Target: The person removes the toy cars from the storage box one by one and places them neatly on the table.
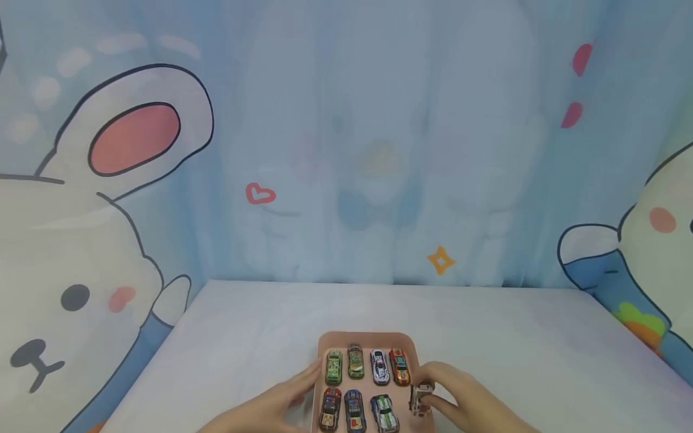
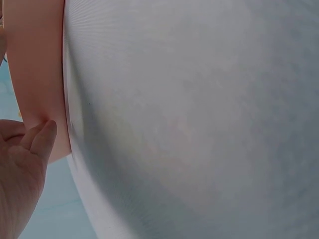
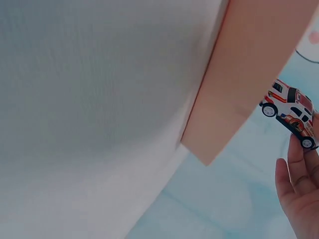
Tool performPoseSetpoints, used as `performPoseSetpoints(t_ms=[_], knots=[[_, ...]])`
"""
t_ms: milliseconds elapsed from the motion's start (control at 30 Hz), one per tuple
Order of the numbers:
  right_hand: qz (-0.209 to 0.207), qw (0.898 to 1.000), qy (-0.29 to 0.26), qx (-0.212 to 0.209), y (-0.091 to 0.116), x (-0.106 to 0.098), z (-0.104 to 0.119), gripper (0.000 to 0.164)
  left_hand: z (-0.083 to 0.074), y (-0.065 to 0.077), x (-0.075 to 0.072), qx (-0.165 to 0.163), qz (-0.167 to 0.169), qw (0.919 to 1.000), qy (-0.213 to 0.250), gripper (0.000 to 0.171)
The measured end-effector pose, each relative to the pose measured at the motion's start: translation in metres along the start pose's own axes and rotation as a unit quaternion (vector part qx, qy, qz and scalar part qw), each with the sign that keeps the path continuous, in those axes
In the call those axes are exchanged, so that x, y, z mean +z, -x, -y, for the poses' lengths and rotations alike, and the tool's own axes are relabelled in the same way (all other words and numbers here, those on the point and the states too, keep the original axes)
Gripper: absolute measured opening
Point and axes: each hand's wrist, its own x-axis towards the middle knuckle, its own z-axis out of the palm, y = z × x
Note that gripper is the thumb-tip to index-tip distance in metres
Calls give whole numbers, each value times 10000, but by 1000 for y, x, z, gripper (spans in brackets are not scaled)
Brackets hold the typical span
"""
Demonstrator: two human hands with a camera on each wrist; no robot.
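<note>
In the head view a pink tray (image 1: 368, 338) holds several small toy cars, among them a green car (image 1: 334, 367), a red car (image 1: 400, 366) and a blue car (image 1: 355, 411). My left hand (image 1: 278, 400) rests its fingers against the tray's left side; the left wrist view shows fingertips (image 2: 45, 139) touching the outer wall. Over the right part of the tray, my right hand (image 1: 455, 394) pinches a white toy car (image 3: 293, 112) with red and orange markings. That car sits tilted above the rim in the right wrist view.
The tray stands on a white table (image 1: 260, 325) near its front edge. Behind hangs a light blue curtain (image 1: 379, 120) printed with cartoon animals, a heart and a star.
</note>
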Motion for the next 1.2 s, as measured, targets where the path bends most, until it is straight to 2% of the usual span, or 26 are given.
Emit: performPoseSetpoints(t_ms=[100, 233, 333, 433, 533, 633, 767, 967, 1200], knots=[[-587, 9977, 265, 199, 3, -9, -4, 24, 2, -3, 3, 52, 74, 10000, -15, 91], [-1279, 9906, 492, 53, -3, -17, -15, 28, 2, -1, 4, -181, -38, 9998, -40, 92], [-1415, 9892, 367, 122, -11, -20, -23, 26, 0, 3, 3, -364, -130, 9992, -25, 93], [-1411, 9890, 149, 420, -19, -23, -33, 21, -1, 5, -1, -278, -176, 9992, -205, 95], [-1265, 9888, -91, 788, -27, -30, -48, 17, -2, 3, -6, 44, -241, 9981, -569, 100], [-940, 9876, -420, 1187, -31, -36, -65, 14, -2, -1, -8, 277, -246, 9963, -774, 104], [-409, 9801, -915, 1714, -34, -37, -85, 15, -3, -3, -8, 288, -157, 9973, -662, 105], [262, 9567, -1493, 2485, -43, -27, -103, 17, -5, 0, -5, 203, -200, 9981, -552, 105], [518, 9455, -1434, 2878, -38, -19, -109, 13, 0, 2, 1, 187, -100, 9983, -535, 101]])
